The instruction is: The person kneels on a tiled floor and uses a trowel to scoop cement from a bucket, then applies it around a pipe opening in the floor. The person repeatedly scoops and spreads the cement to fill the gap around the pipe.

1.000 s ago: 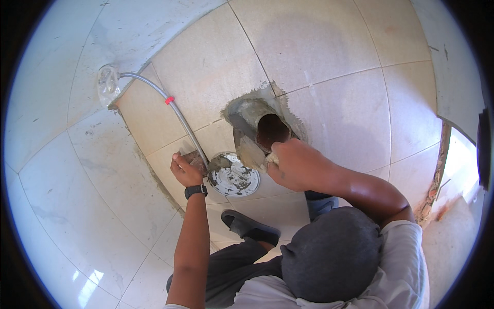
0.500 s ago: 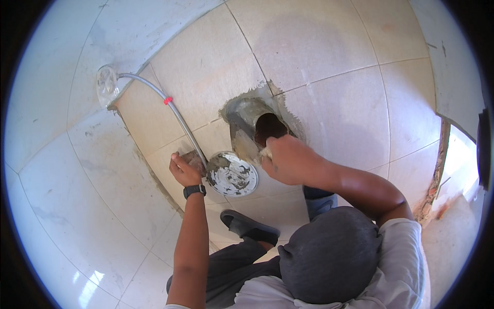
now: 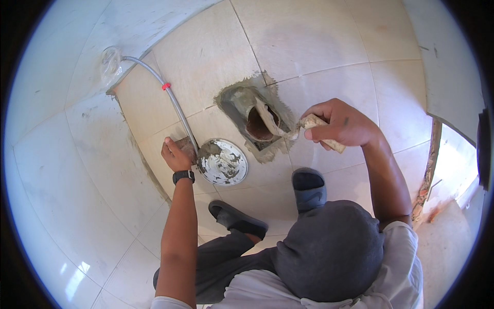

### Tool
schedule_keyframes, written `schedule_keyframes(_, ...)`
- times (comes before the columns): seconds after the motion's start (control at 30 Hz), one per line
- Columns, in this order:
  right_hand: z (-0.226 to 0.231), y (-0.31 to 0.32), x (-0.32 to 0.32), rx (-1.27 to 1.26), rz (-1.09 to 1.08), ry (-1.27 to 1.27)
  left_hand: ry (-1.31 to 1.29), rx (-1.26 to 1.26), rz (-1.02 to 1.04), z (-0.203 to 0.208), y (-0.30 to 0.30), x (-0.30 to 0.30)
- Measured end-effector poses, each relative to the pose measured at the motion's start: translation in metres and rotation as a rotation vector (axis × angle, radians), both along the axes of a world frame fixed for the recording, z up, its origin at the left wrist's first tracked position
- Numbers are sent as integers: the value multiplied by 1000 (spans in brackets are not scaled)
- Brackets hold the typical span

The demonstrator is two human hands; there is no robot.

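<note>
My right hand [image 3: 342,126] grips the pale wooden handle of a trowel [image 3: 325,135]. Its cement-smeared blade reaches left into the mouth of a round pipe opening [image 3: 257,127], set in a rough grey cement patch [image 3: 234,100] in the floor. On the left, my left hand [image 3: 176,155] has its fingers curled against a flat brown square piece [image 3: 186,148]; whether it grips that piece is hidden. Just right of this piece lies a round white lid [image 3: 222,162] smeared with grey cement.
A grey flexible hose [image 3: 180,110] with a red clip [image 3: 166,86] arcs from a plastic-wrapped wall fitting [image 3: 110,64] down beside the lid. Beige tiles [image 3: 314,46] cover the floor, between pale walls. My feet in dark sandals [image 3: 239,219] stand below the opening.
My right hand has moved right and up, away from the pipe mouth, and the trowel's handle and blade now show. My left hand keeps its place beside the lid. The view has shifted slightly.
</note>
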State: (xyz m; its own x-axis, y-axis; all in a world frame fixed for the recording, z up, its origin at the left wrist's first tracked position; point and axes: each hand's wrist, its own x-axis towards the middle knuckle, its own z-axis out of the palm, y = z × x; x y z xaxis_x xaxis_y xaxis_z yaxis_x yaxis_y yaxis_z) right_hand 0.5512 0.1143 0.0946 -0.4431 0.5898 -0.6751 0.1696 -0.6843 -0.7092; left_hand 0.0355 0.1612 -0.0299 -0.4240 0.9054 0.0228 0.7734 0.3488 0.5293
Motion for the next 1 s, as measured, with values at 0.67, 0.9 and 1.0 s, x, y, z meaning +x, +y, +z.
schedule_keyframes(0.67, -37, -17, -103, 838, 397, -509, -937, -416, 403, 39, -187, 13)
schedule_keyframes(0.9, -54, -5, -133, 890, 483, -755, -953, -319, 247, 53, -177, 23)
schedule_keyframes(1.0, -63, -6, -133, 959, 420, -771, -942, -270, 199, 71, -169, 25)
